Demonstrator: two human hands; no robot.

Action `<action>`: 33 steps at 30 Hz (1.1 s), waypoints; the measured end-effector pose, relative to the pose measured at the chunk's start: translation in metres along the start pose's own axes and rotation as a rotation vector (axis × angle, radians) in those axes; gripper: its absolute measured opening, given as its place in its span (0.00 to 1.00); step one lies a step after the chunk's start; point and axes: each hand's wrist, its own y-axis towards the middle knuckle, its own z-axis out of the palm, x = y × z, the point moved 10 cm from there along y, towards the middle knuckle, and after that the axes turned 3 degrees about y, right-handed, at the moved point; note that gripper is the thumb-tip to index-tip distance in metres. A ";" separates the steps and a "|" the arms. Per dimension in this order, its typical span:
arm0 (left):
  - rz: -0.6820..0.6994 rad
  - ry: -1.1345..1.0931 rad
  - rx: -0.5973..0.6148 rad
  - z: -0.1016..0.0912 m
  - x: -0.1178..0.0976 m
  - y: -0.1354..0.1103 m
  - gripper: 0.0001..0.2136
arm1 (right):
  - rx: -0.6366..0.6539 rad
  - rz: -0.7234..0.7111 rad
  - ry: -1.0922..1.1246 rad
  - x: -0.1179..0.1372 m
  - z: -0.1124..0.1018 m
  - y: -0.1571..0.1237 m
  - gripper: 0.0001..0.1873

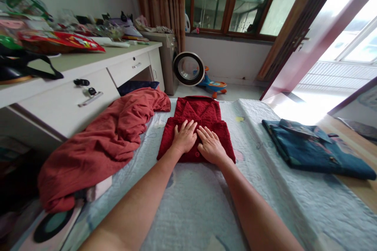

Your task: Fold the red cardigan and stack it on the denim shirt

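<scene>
A dark red buttoned garment (pixel 197 111), perhaps a shirt or cardigan, lies partly folded on the pale blue bed cover (pixel 200 204). Its near part is doubled into a wide block, and a narrower part reaches away from me. My left hand (pixel 185 137) rests flat on the left of the folded block, fingers stretched forward. Beside it, my right hand (pixel 210 143) presses flat on the right half, fingers also extended. One button shows between the wrists. Neither hand grips the cloth.
Rumpled coral-red clothing (pixel 103 141) lies along the left bed edge. At right sits a folded denim garment (pixel 318 149). A white desk (pixel 88 98) with a cluttered top stands left. Beyond the bed are a washing machine with its round door (pixel 188 68) open and a blue ride-on toy (pixel 213 85).
</scene>
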 end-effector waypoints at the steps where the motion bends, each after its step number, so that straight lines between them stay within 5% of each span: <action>1: -0.001 0.003 0.003 0.000 0.000 0.000 0.26 | 0.001 0.002 0.007 0.000 0.000 0.000 0.36; 14: 0.093 0.099 0.064 -0.009 0.001 -0.009 0.25 | 0.003 0.003 0.014 0.000 -0.002 -0.001 0.35; 23: 0.014 0.082 0.021 -0.013 0.075 -0.023 0.27 | 0.009 0.003 0.036 0.001 -0.003 -0.001 0.35; 28: -0.019 0.043 -0.094 -0.023 0.097 -0.027 0.24 | 0.012 0.008 0.014 0.001 -0.003 -0.001 0.35; 33: -0.046 0.085 -0.259 -0.056 0.073 -0.039 0.20 | 0.025 0.007 -0.018 0.001 -0.001 0.000 0.35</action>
